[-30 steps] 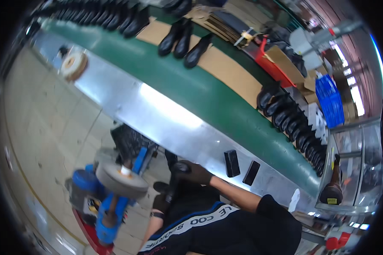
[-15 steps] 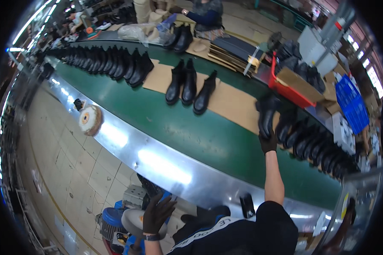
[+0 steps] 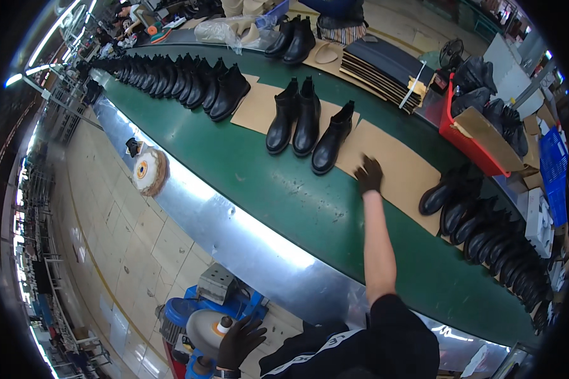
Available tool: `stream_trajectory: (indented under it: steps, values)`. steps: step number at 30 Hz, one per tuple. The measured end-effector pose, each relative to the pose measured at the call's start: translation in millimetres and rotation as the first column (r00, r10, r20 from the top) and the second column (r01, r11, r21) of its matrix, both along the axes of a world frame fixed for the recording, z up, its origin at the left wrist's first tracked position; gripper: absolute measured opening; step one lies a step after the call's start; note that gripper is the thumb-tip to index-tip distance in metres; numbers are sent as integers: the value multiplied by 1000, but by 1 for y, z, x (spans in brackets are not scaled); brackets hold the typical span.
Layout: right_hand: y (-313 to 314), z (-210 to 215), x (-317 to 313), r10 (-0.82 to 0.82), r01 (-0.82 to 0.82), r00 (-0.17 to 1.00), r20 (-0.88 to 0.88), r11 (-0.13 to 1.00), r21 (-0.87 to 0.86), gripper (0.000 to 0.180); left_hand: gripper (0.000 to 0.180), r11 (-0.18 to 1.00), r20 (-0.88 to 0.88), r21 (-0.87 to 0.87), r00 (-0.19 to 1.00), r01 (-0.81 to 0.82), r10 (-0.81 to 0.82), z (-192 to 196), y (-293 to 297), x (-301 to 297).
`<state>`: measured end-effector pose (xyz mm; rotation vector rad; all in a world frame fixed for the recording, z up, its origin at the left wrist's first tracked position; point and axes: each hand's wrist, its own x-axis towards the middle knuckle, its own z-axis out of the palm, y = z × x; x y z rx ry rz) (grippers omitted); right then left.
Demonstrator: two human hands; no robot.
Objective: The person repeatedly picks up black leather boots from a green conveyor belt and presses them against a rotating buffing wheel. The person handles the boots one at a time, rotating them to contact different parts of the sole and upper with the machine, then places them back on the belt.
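Note:
My right hand (image 3: 369, 175), in a dark glove, is empty with its fingers apart over a brown cardboard sheet (image 3: 395, 161) on the green conveyor belt (image 3: 234, 164). Just left of it stands a single black ankle boot (image 3: 332, 140). Beyond that are two more black boots, an ankle boot (image 3: 282, 120) and its neighbour (image 3: 307, 118), side by side. My left hand (image 3: 241, 341), also gloved, is held low with its fingers spread and nothing in it. It is nearest to the pale round wheel (image 3: 207, 330) of a blue machine (image 3: 189, 303).
Rows of black boots stand at the belt's far left (image 3: 164, 79) and right (image 3: 493, 234). A polishing wheel (image 3: 150, 172) lies on the metal edge (image 3: 202, 205). Behind the belt are stacked dark boards (image 3: 385, 66) and a red crate (image 3: 464, 136) with boots.
My right hand has let go of a black boot at the right-hand row and moved left over the cardboard. My left hand remains low near the machine, and the whole view has shifted.

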<state>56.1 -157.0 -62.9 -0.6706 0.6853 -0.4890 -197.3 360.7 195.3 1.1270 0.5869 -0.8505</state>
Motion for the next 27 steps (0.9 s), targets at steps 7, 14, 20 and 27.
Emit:
stream_trajectory:
  steps: [7, 14, 20, 27]
  values:
    - [-45, 56, 151, -292, -262, 645, -707, 784, -563, 126, 49, 963, 44, -23, 962, -270, 271, 15, 17, -29]
    - [16, 88, 72, 43, -119, 988, -145, 816, -566, 67, 54, 927, 121, 132, 934, -350, 336, 2, 11, -38]
    - [178, 238, -133, 394, -344, 917, -65, 697, -629, 59, 67, 962, 393, -272, 908, -35, 145, -27, -68, 33]
    - [240, 337, -301, 711, -499, 666, -226, 199, -844, 133, 47, 388, 63, -921, 997, 43, 41, -39, -43, -15]
